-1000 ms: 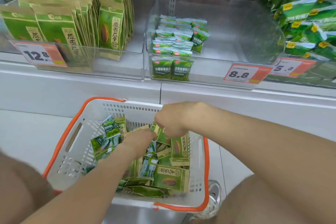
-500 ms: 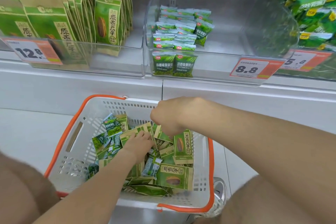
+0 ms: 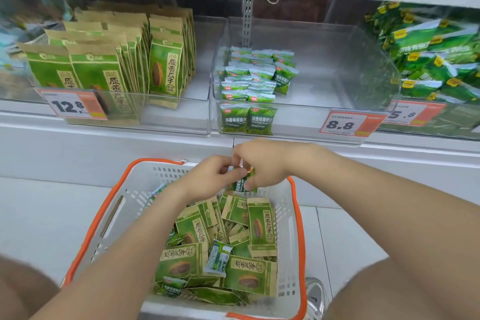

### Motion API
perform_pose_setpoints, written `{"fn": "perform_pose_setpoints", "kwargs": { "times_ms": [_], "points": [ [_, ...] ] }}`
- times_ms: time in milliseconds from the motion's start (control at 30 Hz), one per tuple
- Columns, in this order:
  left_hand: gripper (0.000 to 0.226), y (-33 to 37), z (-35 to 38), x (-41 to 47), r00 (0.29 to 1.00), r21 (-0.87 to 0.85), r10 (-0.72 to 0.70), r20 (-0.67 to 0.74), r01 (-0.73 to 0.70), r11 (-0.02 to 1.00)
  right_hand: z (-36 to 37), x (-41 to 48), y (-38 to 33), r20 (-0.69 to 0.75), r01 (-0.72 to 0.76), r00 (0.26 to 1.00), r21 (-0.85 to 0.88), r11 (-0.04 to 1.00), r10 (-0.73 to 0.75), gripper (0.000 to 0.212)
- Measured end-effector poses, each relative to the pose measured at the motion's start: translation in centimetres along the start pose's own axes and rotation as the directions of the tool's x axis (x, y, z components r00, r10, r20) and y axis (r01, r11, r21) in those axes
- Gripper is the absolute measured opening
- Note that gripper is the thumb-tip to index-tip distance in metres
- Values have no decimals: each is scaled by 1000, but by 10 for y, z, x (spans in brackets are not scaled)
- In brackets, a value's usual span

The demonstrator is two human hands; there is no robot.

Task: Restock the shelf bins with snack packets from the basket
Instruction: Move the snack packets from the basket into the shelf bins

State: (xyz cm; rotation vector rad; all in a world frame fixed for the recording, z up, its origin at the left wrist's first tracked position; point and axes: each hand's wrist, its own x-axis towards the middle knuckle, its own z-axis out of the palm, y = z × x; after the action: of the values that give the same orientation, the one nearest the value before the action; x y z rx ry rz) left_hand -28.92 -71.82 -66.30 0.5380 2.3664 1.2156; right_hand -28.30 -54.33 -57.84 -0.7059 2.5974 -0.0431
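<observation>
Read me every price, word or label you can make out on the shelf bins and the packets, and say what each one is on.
"12.8": price tag on the left bin.
"8.8": price tag on the middle bin.
"5.8": price tag on the right bin.
"原香瓜子": kraft seed packets on the shelf and in the basket.
"蒜香味青豌豆": small green pea packets.
Smaller print and yellow labels on the right: blurred.
</observation>
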Motion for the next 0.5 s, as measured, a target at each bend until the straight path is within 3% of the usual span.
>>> {"fn": "perform_pose_setpoints", "kwargs": {
  "times_ms": [100, 167, 267, 433, 500],
  "points": [
    [38, 24, -15, -6, 998, -82, 36, -43, -39, 996, -9, -6, 7, -126, -31, 990, 225, 974, 60, 51],
    [35, 31, -25, -12, 997, -243, 36, -61, -49, 969, -18, -15, 10, -188, -35, 977, 310, 950, 98, 54],
    [55, 36, -36, -17, 995, -411, 50, -83, -80, 908, -29, -29, 16, -250, -36, 956, 422, 906, 154, 46],
    [57, 61, -34, -16, 957, -439, 56, -283, -181, 880, -37, -42, 21, -280, -21, 933, 587, 809, 227, 21],
    [46, 68, -35, -16, 930, -423, 82, -358, -240, 874, -43, -46, 18, -293, 1, 924, 643, 766, 245, 28]
  ]
}}
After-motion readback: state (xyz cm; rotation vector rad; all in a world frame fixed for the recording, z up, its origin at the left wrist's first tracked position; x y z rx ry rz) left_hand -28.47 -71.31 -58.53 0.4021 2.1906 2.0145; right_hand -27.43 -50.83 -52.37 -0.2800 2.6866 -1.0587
